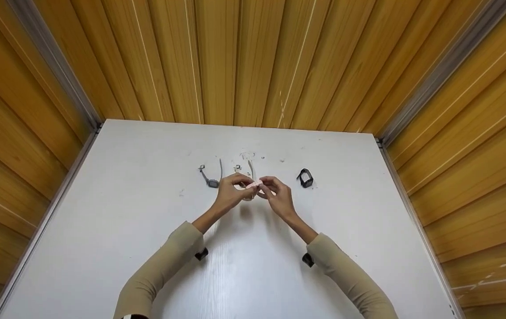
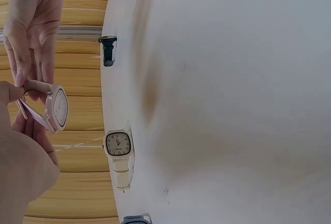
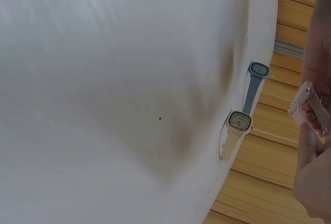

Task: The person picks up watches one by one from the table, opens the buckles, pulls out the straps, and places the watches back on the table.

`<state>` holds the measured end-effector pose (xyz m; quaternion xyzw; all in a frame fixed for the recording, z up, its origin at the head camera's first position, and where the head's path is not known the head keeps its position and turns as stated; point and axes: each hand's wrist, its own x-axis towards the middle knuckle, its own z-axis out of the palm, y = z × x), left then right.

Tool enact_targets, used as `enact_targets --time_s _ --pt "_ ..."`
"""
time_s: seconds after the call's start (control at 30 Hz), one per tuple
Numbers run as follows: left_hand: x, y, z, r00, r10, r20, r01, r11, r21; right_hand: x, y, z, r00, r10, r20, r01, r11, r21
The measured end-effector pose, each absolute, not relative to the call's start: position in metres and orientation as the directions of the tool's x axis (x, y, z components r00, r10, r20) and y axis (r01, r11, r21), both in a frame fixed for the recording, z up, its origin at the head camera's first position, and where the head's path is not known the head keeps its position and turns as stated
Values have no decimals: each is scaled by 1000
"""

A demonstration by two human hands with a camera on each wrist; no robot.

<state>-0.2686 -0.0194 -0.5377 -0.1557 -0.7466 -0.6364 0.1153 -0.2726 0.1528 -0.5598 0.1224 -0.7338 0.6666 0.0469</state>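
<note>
Watch position: pink watch (image 1: 255, 183) raised above the bench (image 1: 93, 212), between both hands.
Left hand (image 1: 234, 188): thumb and fingers pinch the strap of the pink watch.
Right hand (image 1: 281, 198): fingertips pinch the strap from the opposite side.
Strap step: judged to be work at the strap ends; whether fastening or releasing, cannot tell.
Next move: probably calls for one hand to steady the strap while the other guides its end.
Bench layout: blue-grey watch (image 1: 212, 183) just left of the left hand; black watch (image 1: 306, 178) right of the right hand, apart from it.
Left wrist view: shows the pink watch's dial and the numerals of the cream watch (image 2: 118, 145), which lies beyond the hands; in the head view, the hands mostly cover it.
Right wrist view: shows the cream and blue-grey watches together, without the black watch.
</note>
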Motion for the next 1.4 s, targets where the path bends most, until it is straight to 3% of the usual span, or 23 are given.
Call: enact_targets --time_s 0.43,0.83,1.03,1.4 --pt "-272 -25 -538 -909 166 382 404 133 905 -272 156 -557 -954 -124 272 -285 108 -952" --pt "-293 -27 -570 -913 162 374 400 177 900 -268 155 -548 -942 -103 320 -332 142 -933" --pt "-294 -32 -571 -888 199 415 450 186 873 -255 152 -529 -905 -114 409 -424 211 -881" --pt "-294 -35 -575 -797 246 552 600 214 771 -248 154 -532 -867 -163 470 -498 271 -824"
